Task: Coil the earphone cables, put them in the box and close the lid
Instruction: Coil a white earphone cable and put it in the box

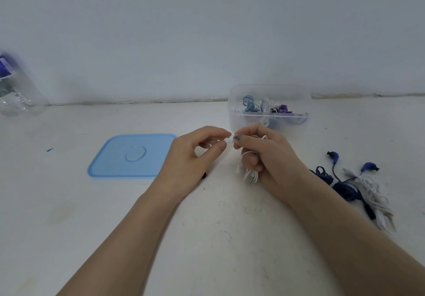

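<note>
White earphone cable (250, 173) half-coiled in hands, clear box (269, 120) open, blue lid (131, 155) flat

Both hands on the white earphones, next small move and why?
Probably tuck the end and finish the coil. The right hand grips a bundle of white earphone cable while the left hand pinches its white tip where the fingertips meet, so the wrap looks nearly done. Then it goes into the clear box, open behind, already holding coils.

Plain room: scuffed white table (138, 203), bare wall (207, 31)
</note>
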Demonstrator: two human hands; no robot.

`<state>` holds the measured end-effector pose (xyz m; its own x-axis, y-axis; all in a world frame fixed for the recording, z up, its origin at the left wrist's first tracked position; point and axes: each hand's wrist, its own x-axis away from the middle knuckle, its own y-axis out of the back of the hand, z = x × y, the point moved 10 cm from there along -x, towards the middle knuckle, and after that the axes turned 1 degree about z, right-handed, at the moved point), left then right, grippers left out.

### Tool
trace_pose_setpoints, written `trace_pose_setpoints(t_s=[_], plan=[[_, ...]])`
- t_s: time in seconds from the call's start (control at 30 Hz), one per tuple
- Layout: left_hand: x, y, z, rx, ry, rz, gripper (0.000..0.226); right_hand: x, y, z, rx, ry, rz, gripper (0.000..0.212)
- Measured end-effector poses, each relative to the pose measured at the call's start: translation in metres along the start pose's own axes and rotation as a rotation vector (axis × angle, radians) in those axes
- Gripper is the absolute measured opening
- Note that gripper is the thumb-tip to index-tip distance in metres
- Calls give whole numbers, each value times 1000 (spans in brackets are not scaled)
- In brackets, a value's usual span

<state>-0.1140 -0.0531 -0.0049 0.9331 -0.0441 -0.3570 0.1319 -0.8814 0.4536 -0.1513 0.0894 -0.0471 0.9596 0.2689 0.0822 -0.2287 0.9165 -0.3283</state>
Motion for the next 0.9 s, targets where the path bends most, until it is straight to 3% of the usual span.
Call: trace_pose_setpoints(t_s=[0.53,0.9], plan=[[-1,0,2,331,61,60,14,7,-14,-4,-123,-135,163,12],[-2,-4,0,407,81,96,8,10,-23,-7,-170,-161,218,9]])
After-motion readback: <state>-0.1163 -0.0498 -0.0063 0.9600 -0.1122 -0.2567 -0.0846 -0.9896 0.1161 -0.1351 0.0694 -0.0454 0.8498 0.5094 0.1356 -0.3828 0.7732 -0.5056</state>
